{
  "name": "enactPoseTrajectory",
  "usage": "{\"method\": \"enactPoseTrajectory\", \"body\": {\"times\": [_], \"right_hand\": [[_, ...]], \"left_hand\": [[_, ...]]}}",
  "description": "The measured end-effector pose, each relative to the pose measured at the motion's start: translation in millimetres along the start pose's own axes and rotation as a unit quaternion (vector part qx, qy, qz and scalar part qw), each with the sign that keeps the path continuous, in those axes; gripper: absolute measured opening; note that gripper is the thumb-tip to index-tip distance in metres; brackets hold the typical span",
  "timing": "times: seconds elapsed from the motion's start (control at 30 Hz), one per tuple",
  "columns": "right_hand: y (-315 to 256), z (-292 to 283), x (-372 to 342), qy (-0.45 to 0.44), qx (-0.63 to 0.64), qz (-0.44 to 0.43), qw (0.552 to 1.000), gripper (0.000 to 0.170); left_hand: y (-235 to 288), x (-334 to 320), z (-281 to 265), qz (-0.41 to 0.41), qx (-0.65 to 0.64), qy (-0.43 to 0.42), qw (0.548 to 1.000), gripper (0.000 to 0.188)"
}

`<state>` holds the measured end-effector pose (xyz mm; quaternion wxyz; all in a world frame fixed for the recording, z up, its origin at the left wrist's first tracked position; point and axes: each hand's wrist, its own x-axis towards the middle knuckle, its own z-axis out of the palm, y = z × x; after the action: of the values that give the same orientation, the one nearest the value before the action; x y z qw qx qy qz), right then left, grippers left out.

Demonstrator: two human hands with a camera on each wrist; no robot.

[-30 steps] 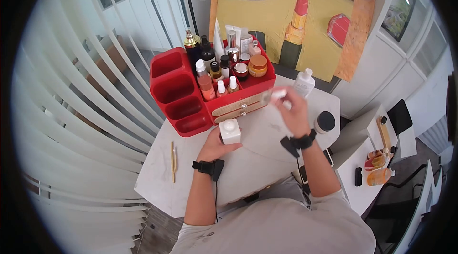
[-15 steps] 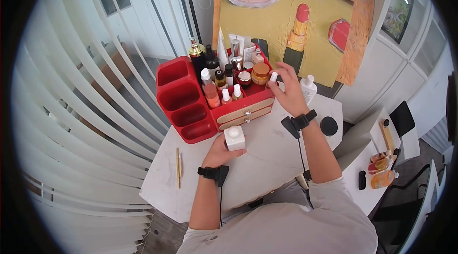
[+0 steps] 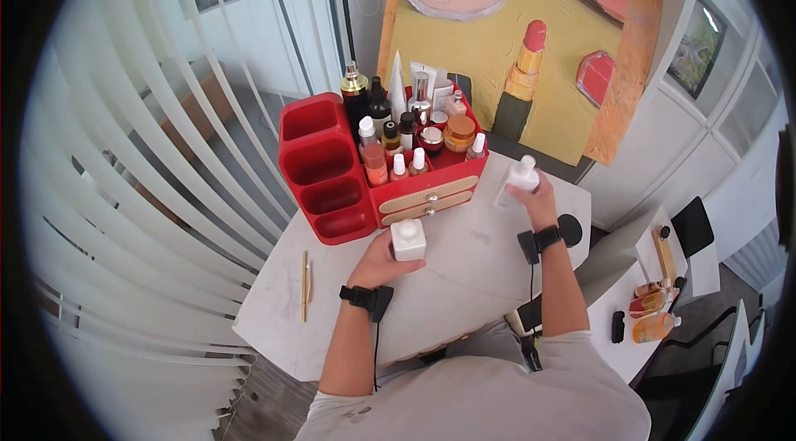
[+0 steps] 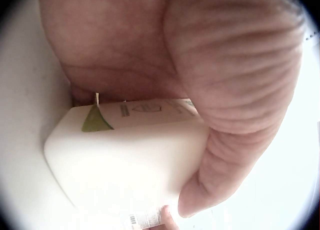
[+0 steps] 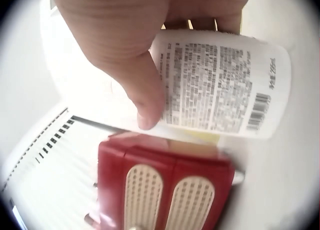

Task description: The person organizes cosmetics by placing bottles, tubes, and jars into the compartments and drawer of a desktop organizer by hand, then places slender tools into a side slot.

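Observation:
My left hand (image 3: 373,265) grips a white square-sided bottle (image 3: 408,240) with a rounded top, just in front of the red organizer's drawers. In the left wrist view the thumb lies along one side of this bottle (image 4: 125,165), which bears a green mark. My right hand (image 3: 541,202) holds a white lotion bottle (image 3: 523,175) to the right of the organizer. Its printed label and barcode (image 5: 210,85) face the right wrist camera, the thumb across the front. A small white-capped bottle (image 3: 476,147) stands in the organizer's front right corner.
The red organizer (image 3: 290,163) holds several bottles, tubes and jars on its right side; its left compartments hold nothing. A dark-lidded jar (image 3: 570,230) stands beyond my right wrist. Thin gold sticks (image 3: 306,288) lie at the left of the white table (image 3: 464,292). A makeup painting (image 3: 464,51) stands behind.
My right hand has set the small white-capped bottle into the organizer's right corner, let go, and moved right to take hold of the lotion bottle. The left hand keeps its grip nearly in place.

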<state>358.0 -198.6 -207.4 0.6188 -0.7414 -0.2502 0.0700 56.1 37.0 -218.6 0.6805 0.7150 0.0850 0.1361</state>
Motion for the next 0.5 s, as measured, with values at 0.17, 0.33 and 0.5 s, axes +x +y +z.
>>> {"method": "enactPoseTrajectory", "body": {"times": [0.17, 0.33, 0.5], "right_hand": [[-52, 23, -57, -0.196, 0.007, -0.026, 0.980, 0.061], [-112, 33, -76, -0.234, 0.085, -0.097, 0.964, 0.061], [-160, 53, -28, -0.042, 0.175, -0.233, 0.956, 0.064]], "left_hand": [[-2, 1, 0, 0.004, 0.010, 0.000, 1.000, 0.057], [1, -1, 1, -0.001, 0.005, 0.001, 1.000, 0.058], [-4, 2, -2, 0.010, 0.025, -0.011, 1.000, 0.072]]}}
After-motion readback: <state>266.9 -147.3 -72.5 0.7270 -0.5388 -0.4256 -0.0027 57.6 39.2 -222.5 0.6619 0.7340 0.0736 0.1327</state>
